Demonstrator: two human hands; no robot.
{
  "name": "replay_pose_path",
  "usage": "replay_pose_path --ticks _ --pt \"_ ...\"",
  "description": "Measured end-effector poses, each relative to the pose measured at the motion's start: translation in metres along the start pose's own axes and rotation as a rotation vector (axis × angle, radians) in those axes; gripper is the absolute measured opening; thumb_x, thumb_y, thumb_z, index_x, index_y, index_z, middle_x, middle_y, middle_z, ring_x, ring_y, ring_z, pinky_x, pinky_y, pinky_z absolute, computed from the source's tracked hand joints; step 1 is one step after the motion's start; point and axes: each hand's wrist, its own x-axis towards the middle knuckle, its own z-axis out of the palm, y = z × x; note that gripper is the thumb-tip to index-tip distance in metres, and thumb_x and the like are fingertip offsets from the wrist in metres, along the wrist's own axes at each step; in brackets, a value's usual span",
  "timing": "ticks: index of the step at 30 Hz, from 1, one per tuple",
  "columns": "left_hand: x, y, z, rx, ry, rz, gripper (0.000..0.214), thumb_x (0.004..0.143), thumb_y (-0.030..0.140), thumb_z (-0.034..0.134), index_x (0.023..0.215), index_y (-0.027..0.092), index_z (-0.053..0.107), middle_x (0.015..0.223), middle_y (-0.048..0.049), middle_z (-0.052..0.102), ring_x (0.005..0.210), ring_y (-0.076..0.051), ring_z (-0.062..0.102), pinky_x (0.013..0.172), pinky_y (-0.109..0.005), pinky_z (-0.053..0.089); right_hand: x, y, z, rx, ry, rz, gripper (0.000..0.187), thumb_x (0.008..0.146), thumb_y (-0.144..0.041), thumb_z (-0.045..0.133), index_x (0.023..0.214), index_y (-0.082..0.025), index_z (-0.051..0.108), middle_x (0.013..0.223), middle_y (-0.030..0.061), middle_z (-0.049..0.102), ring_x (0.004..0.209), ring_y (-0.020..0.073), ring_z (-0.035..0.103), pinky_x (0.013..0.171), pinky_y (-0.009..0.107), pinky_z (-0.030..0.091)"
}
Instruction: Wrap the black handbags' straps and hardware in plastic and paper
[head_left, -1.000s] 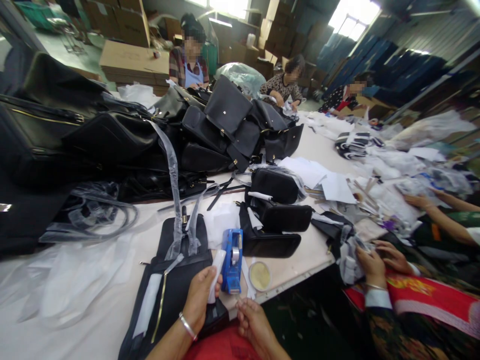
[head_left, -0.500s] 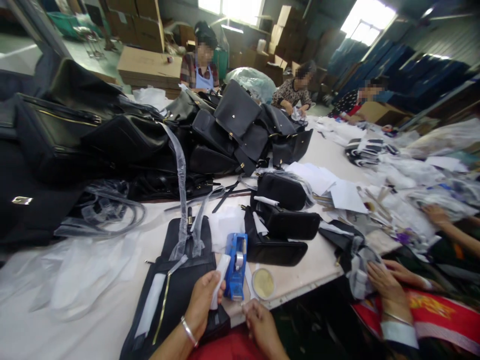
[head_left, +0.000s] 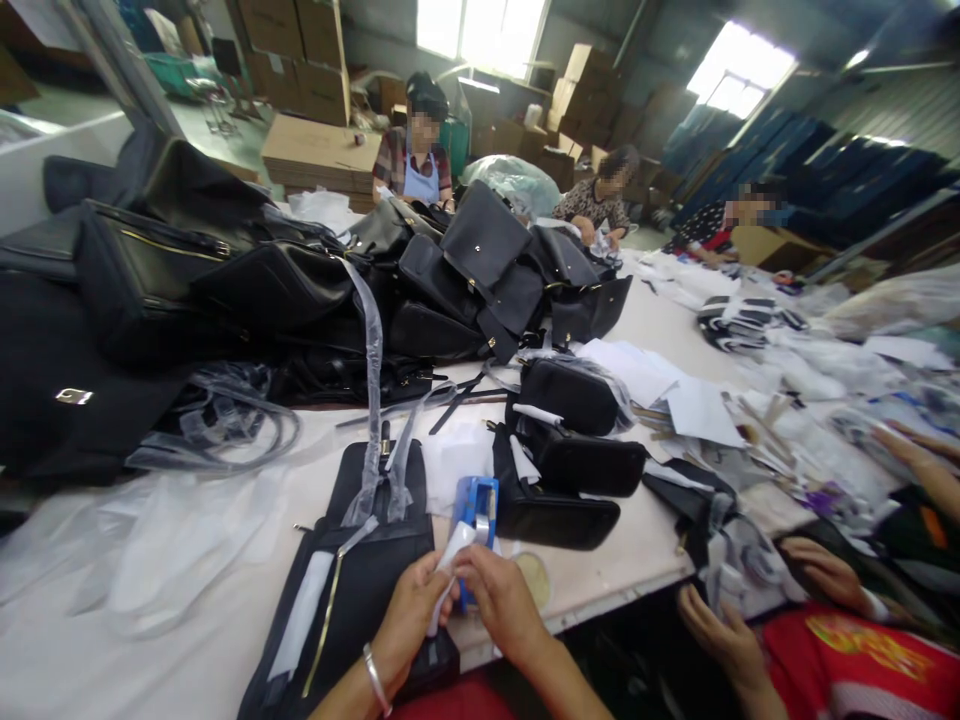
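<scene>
My left hand point(head_left: 411, 605) is closed round a folded strip of white paper point(head_left: 452, 552), held upright. The fingers of my right hand point(head_left: 495, 590) are pinched against the strip's right side; whether a bit of tape is between them I cannot make out. Just behind my hands stands a blue tape dispenser point(head_left: 477, 500), its lower part hidden by my right hand. Beneath my left hand lies a black backpack point(head_left: 367, 580) with a gold zip, plastic-wrapped straps and a white paper roll point(head_left: 304, 610) on its front.
Black bags point(head_left: 480, 250) are heaped across the back of the table. Several small black bags point(head_left: 574, 455) sit right of the dispenser, near a round yellowish disc point(head_left: 532, 578). A co-worker's hands point(head_left: 720, 635) are at the right, beside a dark bag. Plastic sheets point(head_left: 187, 550) lie left.
My right hand has moved up and left from the front of the tape dispenser to the paper strip in my left hand. The co-worker's hands at the right have shifted. The view has tilted slightly.
</scene>
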Motion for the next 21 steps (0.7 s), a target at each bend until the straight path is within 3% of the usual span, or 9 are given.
replay_pose_path --ticks 6,11,16,21 --pt "-0.004 0.011 -0.006 -0.036 -0.135 -0.034 0.036 0.079 0.048 0.064 0.087 0.013 0.064 0.065 -0.0007 0.057 0.047 -0.008 0.043 0.043 -0.018 0.032 0.000 0.000 -0.006 -0.029 -0.075 -0.026 0.022 0.094 -0.022 0.041 0.097 -0.022 0.063 0.085 0.0027 0.063 0.080 0.0166 0.060 0.072 0.025 0.041" --pt "-0.006 0.014 -0.006 0.036 -0.166 -0.059 0.037 0.077 0.046 0.065 0.094 0.013 0.062 0.067 -0.0003 0.057 0.048 -0.008 0.044 0.044 -0.018 0.032 0.003 0.009 -0.005 0.155 -0.077 0.188 0.045 0.085 -0.017 0.048 0.129 -0.026 0.045 0.067 -0.0046 0.056 0.059 0.0144 0.055 0.057 0.023 0.043" --pt "-0.009 0.006 -0.002 0.161 -0.098 0.012 0.040 0.081 0.050 0.059 0.101 0.015 0.061 0.065 0.0009 0.056 0.048 -0.010 0.045 0.044 -0.019 0.032 0.001 0.017 0.001 0.343 -0.040 0.310 0.046 0.081 -0.020 0.049 0.126 -0.024 0.040 0.064 -0.0060 0.055 0.052 0.0134 0.053 0.048 0.022 0.043" --pt "-0.003 -0.007 0.009 0.304 0.081 0.080 0.040 0.079 0.057 0.059 0.083 0.018 0.062 0.058 0.0013 0.054 0.047 -0.012 0.044 0.042 -0.020 0.030 -0.002 0.025 0.006 0.399 -0.034 0.314 0.048 0.084 -0.028 0.050 0.130 -0.024 0.038 0.066 -0.0033 0.059 0.053 0.0149 0.055 0.048 0.023 0.042"
